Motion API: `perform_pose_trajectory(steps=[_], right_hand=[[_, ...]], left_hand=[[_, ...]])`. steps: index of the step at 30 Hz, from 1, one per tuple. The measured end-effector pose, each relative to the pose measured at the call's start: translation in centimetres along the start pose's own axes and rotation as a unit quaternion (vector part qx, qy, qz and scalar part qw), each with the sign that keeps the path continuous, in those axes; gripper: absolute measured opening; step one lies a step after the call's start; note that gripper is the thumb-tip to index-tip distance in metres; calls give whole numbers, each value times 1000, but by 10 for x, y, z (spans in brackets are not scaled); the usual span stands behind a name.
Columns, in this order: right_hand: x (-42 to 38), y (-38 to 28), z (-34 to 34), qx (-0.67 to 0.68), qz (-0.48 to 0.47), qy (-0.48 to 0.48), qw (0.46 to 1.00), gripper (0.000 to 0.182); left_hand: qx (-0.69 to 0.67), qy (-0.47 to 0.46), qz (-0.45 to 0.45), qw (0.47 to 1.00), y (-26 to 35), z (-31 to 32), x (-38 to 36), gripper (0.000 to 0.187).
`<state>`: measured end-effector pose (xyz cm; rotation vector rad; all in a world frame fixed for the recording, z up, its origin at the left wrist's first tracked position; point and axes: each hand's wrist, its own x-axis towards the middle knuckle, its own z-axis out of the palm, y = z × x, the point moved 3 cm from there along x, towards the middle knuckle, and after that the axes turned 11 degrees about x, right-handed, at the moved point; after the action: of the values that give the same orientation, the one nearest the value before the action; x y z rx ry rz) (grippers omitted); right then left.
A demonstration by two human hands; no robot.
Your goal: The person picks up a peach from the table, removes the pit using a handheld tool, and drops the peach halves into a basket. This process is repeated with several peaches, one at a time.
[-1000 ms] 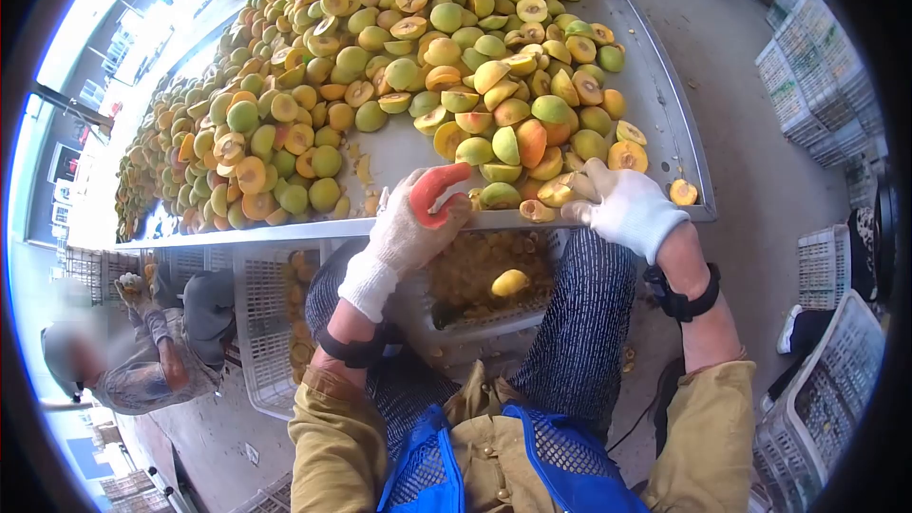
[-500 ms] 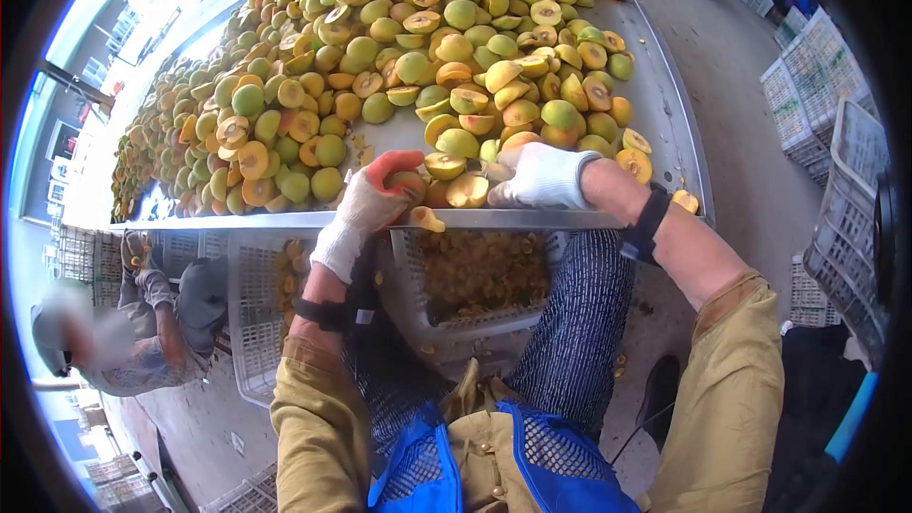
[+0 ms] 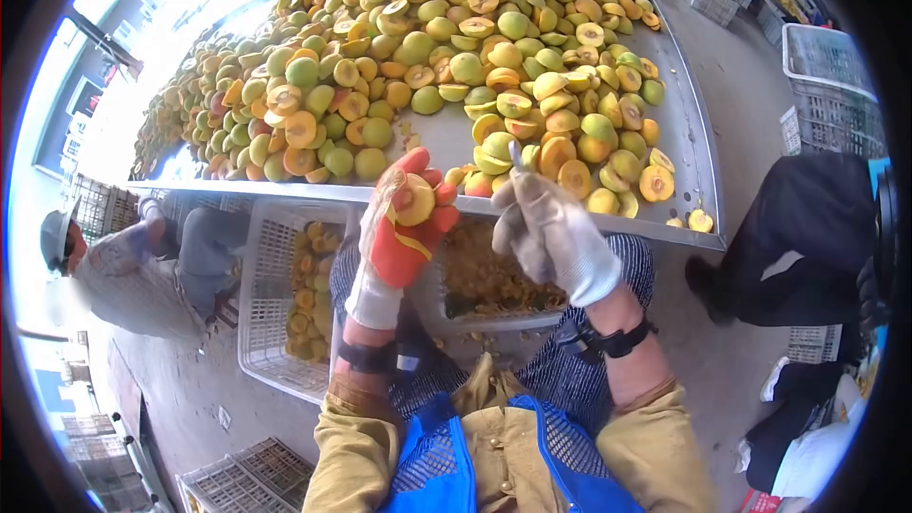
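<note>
My left hand (image 3: 410, 218), in a white glove with a red-orange palm, is turned up and holds a halved fruit (image 3: 414, 200), its cut face showing. To its right, my right hand (image 3: 540, 220), in a pale glove, is closed on a small knife (image 3: 516, 155) whose short blade points up. Both hands are in front of the near edge of a metal table (image 3: 686, 125). A large heap of green and orange fruit (image 3: 465, 67), many pieces cut in half, lies on that table.
Below the table are a crate of fruit halves (image 3: 282, 361) and a crate of darker scraps (image 3: 499, 275). A seated person (image 3: 142, 271) is at the left. Another person's dark-clothed legs (image 3: 793, 228) are at the right. Crates (image 3: 828, 85) stand at the upper right.
Both hands have lifted away from the fruit at the table edge. My left palm has turned up with a fruit half. The view has shifted, and dark-clothed legs now show at the right.
</note>
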<state>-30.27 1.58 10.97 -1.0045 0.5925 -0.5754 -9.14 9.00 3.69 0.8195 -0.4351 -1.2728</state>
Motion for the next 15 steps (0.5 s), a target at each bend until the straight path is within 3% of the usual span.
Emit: perform_pose_trajectory(steps=[1,3,4,5,8,15], right_hand=[[1,32,9,70,12,8,997,57],[-1,60,26,65,30,13,997,47],[1,75,31,34,9,17,999,43],[3,90,33,5,-12,23,1000,38],[7,111,37,-171,-186,76,965,32],[12,127,32,-215,-127,89,964,26]], left_hand=[[-48,-19,-5,999,-8,-3,0,48],[-80,14,2,997,-18,7,-8,50],[-34,63,36,997,-24,14,-12,52],[25,37,68,997,-26,13,-11,51],[91,52,55,993,-30,18,-22,49],[58,84,69,992,-39,23,-25,43]])
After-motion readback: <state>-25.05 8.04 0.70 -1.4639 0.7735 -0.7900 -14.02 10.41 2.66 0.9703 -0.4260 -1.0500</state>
